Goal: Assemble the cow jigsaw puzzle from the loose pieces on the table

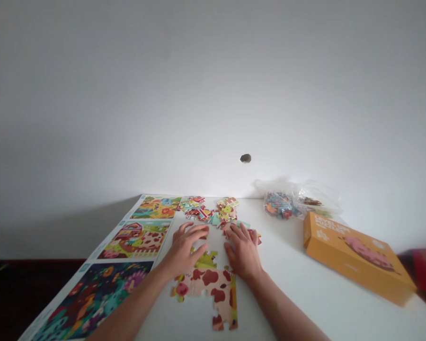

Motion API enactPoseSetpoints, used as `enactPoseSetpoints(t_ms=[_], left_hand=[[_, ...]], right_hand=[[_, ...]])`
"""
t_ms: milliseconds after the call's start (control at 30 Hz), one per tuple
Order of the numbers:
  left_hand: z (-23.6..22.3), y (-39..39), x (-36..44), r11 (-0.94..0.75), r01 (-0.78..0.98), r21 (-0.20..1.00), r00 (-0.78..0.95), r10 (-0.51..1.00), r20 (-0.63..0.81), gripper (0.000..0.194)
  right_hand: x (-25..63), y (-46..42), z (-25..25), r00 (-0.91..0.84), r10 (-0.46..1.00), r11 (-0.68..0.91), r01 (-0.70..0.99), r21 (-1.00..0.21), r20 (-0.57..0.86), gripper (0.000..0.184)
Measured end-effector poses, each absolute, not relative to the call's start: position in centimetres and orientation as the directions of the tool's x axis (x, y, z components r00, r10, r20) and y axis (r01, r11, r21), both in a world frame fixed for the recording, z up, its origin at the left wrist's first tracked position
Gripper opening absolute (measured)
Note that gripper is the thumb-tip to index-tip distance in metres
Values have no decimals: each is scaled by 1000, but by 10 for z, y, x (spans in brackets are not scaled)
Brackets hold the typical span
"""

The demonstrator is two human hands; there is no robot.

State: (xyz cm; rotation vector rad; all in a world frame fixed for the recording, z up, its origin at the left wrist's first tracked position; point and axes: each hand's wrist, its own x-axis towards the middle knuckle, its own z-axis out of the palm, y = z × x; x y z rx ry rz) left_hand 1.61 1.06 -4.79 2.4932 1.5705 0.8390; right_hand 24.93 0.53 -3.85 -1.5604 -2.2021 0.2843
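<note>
My left hand is open, its fingers stretched over a brown puzzle piece and its thumb beside a green piece. My right hand lies open too, palm down, with fingertips on loose pieces at the near side of the pile. What lies under the fingers is partly hidden. Between my forearms, a joined section of cow puzzle shows brown patches on pale pink, with one strip running down at its right. Beyond the hands sits a loose pile of puzzle pieces.
A picture sheet with three printed scenes, one a farm with a cow, covers the table's left side. Clear plastic bags of pieces rest at the back right. An orange puzzle box stands at the right. A white wall with a hole rises behind.
</note>
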Motion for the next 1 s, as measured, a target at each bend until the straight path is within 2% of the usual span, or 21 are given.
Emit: enactPoseSetpoints(t_ms=[300, 500, 767, 1000], left_hand=[[-52, 7, 9, -477, 820, 316, 369, 863, 345, 35], [-48, 6, 12, -475, 817, 326, 353, 860, 368, 35], [-44, 4, 16, -480, 808, 342, 365, 863, 348, 34], [-40, 1, 21, -471, 803, 364, 352, 869, 349, 33]], right_hand=[[242, 9, -42, -256, 935, 337, 853, -399, 244, 40], [245, 15, -43, -235, 929, 345, 833, -433, 288, 32], [248, 20, -47, -187, 944, 291, 860, -421, 271, 21], [250, 21, -50, -196, 929, 314, 866, -390, 313, 21]])
